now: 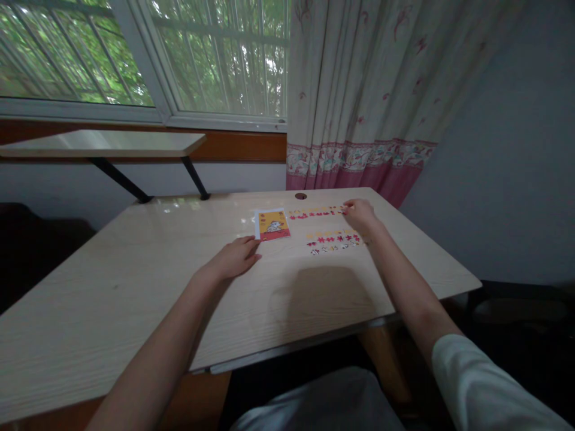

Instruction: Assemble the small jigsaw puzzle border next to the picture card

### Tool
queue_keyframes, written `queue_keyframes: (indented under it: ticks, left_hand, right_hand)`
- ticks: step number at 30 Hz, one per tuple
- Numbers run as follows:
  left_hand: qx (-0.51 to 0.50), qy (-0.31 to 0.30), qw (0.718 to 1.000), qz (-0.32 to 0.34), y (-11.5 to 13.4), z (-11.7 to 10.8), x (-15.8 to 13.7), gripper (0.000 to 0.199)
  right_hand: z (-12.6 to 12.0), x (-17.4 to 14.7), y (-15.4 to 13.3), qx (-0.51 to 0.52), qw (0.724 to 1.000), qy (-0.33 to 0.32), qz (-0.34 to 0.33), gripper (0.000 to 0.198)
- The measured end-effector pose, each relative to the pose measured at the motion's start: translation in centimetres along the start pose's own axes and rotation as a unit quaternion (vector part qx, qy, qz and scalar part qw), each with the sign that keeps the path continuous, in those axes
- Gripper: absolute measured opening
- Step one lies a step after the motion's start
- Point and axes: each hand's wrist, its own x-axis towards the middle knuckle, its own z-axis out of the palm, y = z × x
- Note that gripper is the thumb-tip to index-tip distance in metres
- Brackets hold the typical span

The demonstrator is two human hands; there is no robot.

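A picture card (274, 225) with a white cartoon animal on yellow and red lies on the desk, with a pale sheet edge showing at its left. My left hand (233, 256) rests palm down by the card's lower left corner, its fingers stretched out and holding nothing. To the right of the card, small jigsaw puzzle pieces (314, 215) in yellow and red lie in rows. Nearer to me are more rows of yellow, red and white puzzle pieces (335, 240). My right hand (360, 214) pinches a puzzle piece at the right end of the far rows; the fingertips partly hide it.
The light wooden desk (179, 299) has a round cable hole (300, 196) near its back edge. A raised shelf (103, 143) on black legs stands at the back left. Behind the desk are a barred window and a flowered curtain (359, 96).
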Motion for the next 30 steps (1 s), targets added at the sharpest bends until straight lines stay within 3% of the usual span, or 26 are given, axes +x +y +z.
queue_keyframes:
  ticks: [3, 7, 13, 23, 30]
  left_hand:
    - [-0.003, 0.007, 1.000, 0.002, 0.0, 0.0, 0.0, 0.053]
    - [-0.008, 0.006, 1.000, 0.006, 0.1, 0.0, 0.0, 0.053]
    - [-0.001, 0.001, 1.000, 0.001, 0.1, 0.0, 0.0, 0.054]
    - [0.006, -0.003, 1.000, -0.007, 0.5, -0.2, 0.0, 0.052]
    - [-0.019, 0.019, 1.000, -0.001, 0.7, -0.5, -0.1, 0.047]
  right_hand:
    - [0.0, 1.2, 4.3, -0.026, 0.998, 0.005, 0.052, 0.035]
    - [0.5, 1.8, 6.9, -0.082, 0.995, -0.043, 0.034, 0.034]
    - [0.9, 2.7, 7.5, -0.105, 0.991, -0.078, 0.020, 0.035]
    - [0.3, 3.7, 7.4, -0.096, 0.985, -0.140, 0.007, 0.016]
    - [0.3, 3.6, 7.5, -0.086, 0.986, -0.142, -0.014, 0.022]
